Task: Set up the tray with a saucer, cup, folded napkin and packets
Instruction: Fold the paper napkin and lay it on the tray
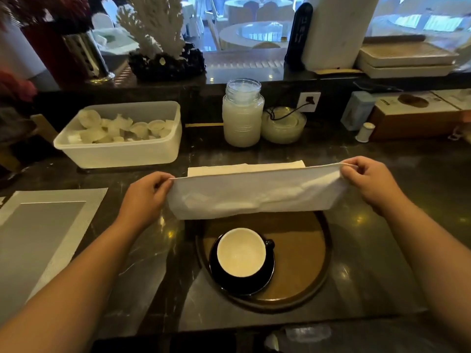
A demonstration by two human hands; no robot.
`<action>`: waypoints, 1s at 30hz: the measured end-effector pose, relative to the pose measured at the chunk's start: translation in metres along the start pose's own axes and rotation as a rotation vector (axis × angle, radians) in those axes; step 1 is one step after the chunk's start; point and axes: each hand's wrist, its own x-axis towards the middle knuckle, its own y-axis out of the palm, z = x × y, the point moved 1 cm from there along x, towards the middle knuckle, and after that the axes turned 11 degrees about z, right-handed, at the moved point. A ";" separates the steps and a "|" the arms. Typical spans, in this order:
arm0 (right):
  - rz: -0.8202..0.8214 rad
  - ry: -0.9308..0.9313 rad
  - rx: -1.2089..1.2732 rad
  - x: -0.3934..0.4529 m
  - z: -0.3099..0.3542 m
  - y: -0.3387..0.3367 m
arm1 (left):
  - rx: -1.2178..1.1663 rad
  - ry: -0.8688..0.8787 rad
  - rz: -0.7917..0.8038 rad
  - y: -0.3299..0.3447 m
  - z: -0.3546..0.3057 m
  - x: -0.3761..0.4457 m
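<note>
**Napkin held stretched above the tray**

Head view: the left hand [146, 189] and the right hand [367, 180] each pinch an upper corner of a white cloth napkin [254, 194], the fingers [350, 169] clenched on the hem so that the cloth hangs as a long band between them, lifted off the table [382, 250]. Its lower edge covers the far rim of the round brown tray [300, 263], which lies on the dark marble table near the person. On the tray's left part sits a black saucer [242, 284], and on it stands a cup [241, 252], black outside and white inside, upright, its handle to the right. Just behind the napkin lies a flat stack of paper napkins [219, 169]. Farther back to the left stands a white plastic tub [119, 146] holding small creamer cups [122, 128]; a glass jar [242, 115] stands to its right, beside a stack of glass dishes [283, 126]. A grey placemat [38, 238] lies at the left.
</note>
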 end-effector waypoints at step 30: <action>0.128 0.266 -0.544 0.239 -0.107 0.095 | 0.400 -0.492 0.191 0.110 0.087 0.194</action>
